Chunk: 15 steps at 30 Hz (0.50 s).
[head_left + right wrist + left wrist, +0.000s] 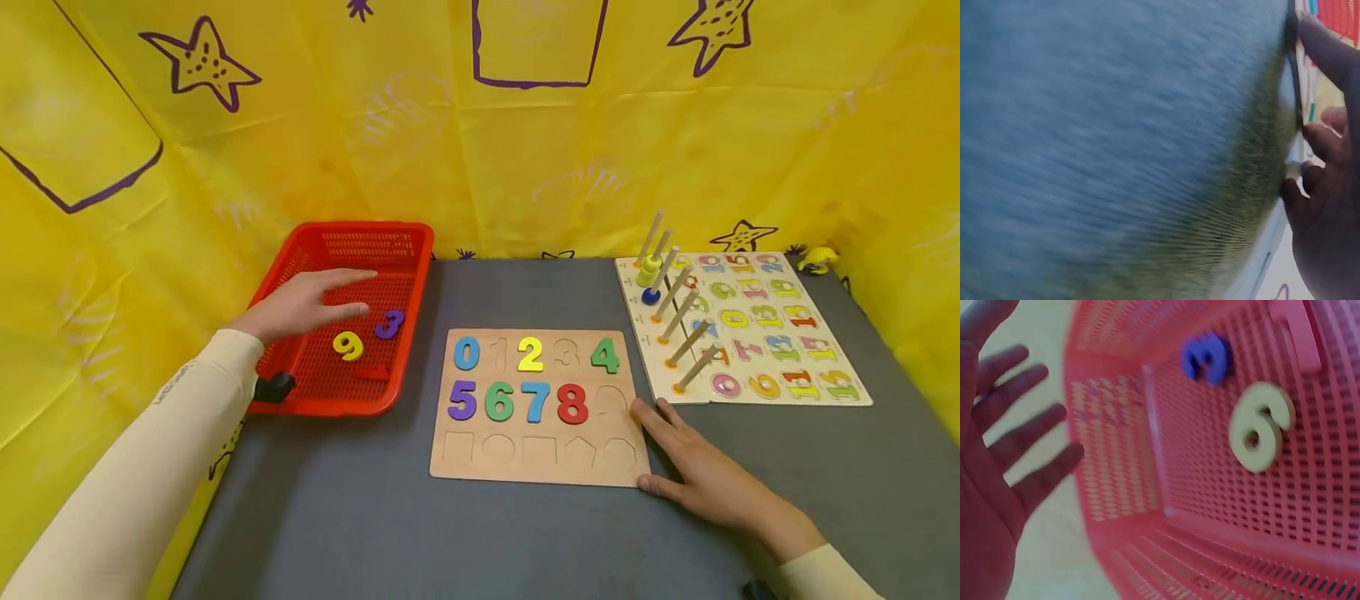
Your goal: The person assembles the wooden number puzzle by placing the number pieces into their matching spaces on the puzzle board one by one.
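My left hand (307, 304) hovers over the red basket (408, 367) with fingers extended and nothing held. Inside the basket lie a yellow number 9 (356, 350), a purple number 3 (390, 326) and a red number 1 (372, 373); the left wrist view shows them apart from the hand (988, 469). The fingers and thumb of my right hand (708, 483) touch the right edge of a wooden number board (510, 468). Several coloured numbers sit in it, among them a blue 0 (460, 354) and a red 8 (572, 414). Bare outlines show in the other places.
Behind the right hand lies a wooden counting board (708, 388) with upright pegs (687, 344), a few carrying rings, and printed-looking coloured numbers. A small yellow toy (819, 258) sits at the back right. Yellow cloth (525, 175) encloses the grey table (510, 542).
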Motion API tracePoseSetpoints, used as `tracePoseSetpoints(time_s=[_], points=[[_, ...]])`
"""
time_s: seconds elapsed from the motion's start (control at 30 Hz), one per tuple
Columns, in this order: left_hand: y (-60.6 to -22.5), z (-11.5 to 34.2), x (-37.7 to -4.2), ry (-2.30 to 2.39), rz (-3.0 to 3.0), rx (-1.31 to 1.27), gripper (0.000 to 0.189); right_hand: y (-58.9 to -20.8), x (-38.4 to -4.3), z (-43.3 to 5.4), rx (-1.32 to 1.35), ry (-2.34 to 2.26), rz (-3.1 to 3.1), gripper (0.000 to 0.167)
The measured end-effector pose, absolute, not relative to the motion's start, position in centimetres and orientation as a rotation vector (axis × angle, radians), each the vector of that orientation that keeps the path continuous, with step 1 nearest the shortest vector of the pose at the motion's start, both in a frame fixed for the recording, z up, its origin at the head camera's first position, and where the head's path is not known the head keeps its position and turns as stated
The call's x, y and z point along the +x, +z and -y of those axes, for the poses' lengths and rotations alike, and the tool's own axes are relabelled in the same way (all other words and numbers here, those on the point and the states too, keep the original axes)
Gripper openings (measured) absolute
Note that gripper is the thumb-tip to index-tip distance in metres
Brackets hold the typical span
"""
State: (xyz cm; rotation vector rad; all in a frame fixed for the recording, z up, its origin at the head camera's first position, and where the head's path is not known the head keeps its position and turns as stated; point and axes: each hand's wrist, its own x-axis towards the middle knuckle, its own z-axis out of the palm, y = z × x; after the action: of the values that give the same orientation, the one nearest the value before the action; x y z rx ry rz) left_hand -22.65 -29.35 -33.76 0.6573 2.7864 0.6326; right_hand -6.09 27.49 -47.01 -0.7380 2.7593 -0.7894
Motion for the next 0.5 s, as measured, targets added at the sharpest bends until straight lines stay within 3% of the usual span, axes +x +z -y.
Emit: tracePoseSetpoints(time_s=[0.23,0.5], points=[[-37.8,29.7,-26.7,0.521,-2.709,0.831,0.063,-47.6,-5.8,-27.5,-0.682,-0.756,-2.832,0.085],[-41.8,29.4,-28.1,0.453,-2.635,0.839,0.072,-48.2,-5.4,-27.5,-0.652,-0.707,-2.857,0.085]])
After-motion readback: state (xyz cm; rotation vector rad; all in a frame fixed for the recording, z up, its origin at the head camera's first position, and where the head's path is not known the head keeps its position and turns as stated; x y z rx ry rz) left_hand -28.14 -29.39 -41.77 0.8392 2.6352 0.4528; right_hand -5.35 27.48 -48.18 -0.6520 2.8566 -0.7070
